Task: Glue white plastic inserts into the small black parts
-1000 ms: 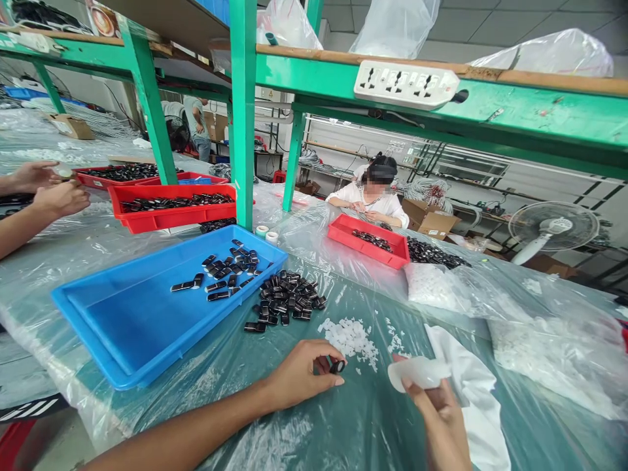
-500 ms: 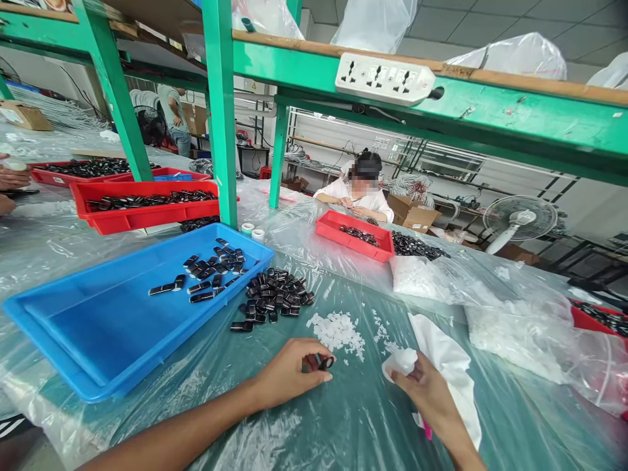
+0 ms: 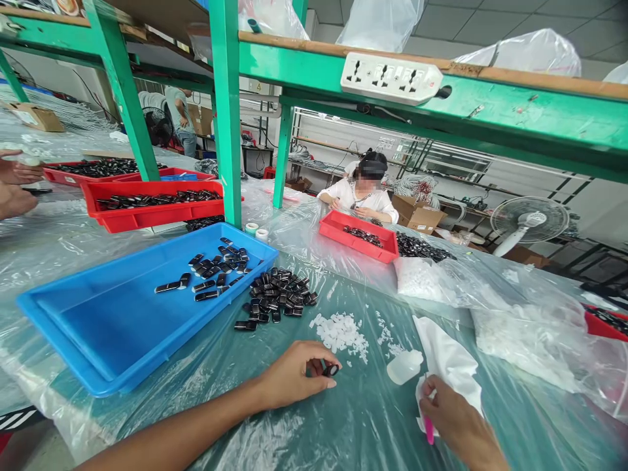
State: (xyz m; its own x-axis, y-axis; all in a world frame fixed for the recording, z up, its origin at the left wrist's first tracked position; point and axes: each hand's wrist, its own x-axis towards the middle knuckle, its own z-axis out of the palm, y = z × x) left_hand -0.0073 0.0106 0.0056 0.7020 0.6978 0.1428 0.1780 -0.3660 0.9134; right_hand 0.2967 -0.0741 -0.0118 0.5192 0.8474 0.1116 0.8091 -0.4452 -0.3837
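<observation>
My left hand [image 3: 299, 376] pinches a small black piece [image 3: 331, 370] with a pale round end between thumb and fingers, low over the green table. At the right, my right hand [image 3: 444, 405] has its fingers closed round a pink tool [image 3: 429, 430], beside a white cloth [image 3: 451, 356]. A white bottle [image 3: 405, 366] lies on its side left of the cloth, touched by neither hand. Beyond my left hand are a heap of small white pieces [image 3: 341, 333] and a pile of black pieces [image 3: 279, 291].
The blue tray [image 3: 98, 327] holds several black pieces at the left. Red trays [image 3: 157, 219] stand behind it. Across the table a person [image 3: 366, 190] sits by another red tray [image 3: 358, 245]. Plastic bags [image 3: 524, 340] lie at the right. A green shelf frame [image 3: 226, 131] rises ahead.
My right hand has let go of the white bottle, which now lies on the table, and has moved right and down to the pink tool. My left hand still holds the black piece.
</observation>
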